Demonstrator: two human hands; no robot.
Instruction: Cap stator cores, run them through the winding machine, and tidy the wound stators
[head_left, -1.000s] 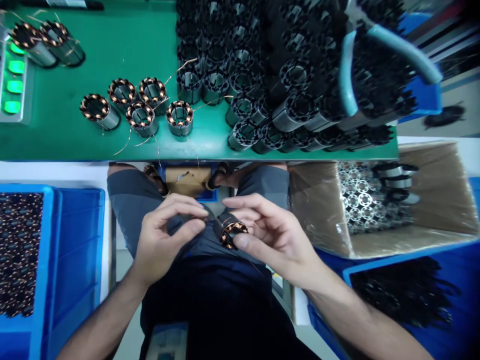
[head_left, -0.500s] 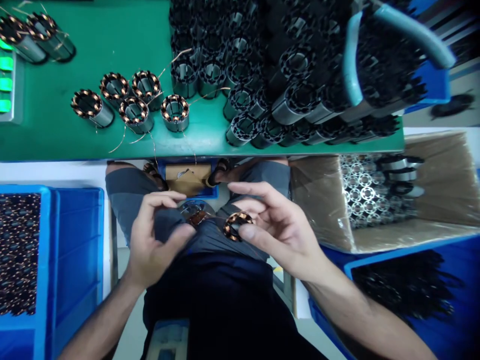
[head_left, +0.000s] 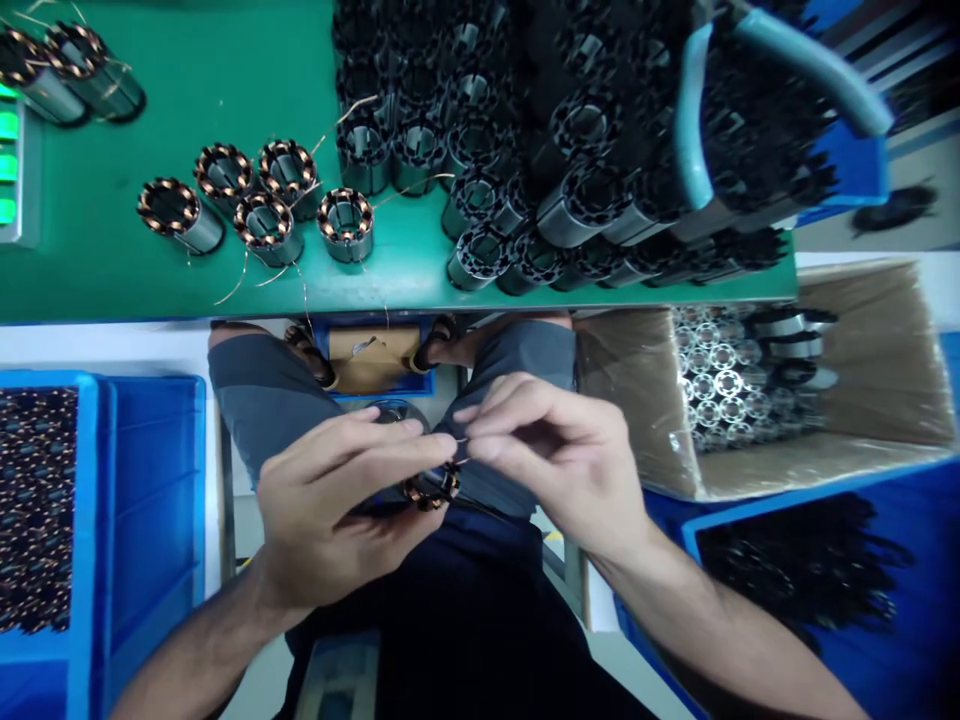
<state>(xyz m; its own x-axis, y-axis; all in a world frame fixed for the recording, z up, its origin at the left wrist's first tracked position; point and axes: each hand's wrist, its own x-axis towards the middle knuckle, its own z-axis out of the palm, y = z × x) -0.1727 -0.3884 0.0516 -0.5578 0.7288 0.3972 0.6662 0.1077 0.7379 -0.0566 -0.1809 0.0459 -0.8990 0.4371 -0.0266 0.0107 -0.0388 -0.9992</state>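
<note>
Above my lap, my left hand (head_left: 337, 495) is closed around a copper-wound motor stator (head_left: 433, 487); its ring of dark slots and copper coils faces up, and the fingers cover most of its body. Close beside it, my right hand (head_left: 551, 450) pinches a thin wire end (head_left: 462, 441) between thumb and forefinger, just above the stator's rim. On the green table ahead stand several wound stators, among them one with a long loose wire (head_left: 346, 225).
Rows of unwound stators (head_left: 480, 255) crowd the green table (head_left: 247, 60), with blue-handled pliers (head_left: 694, 120) lying over them. A lined carton of metal cores (head_left: 694, 465) stands right, above a blue bin (head_left: 690, 530) of black parts. Another blue bin (head_left: 157, 510) is at left.
The stator has passed from my right hand into my left, which has closed around it. My right hand now pinches a wire at its rim.
</note>
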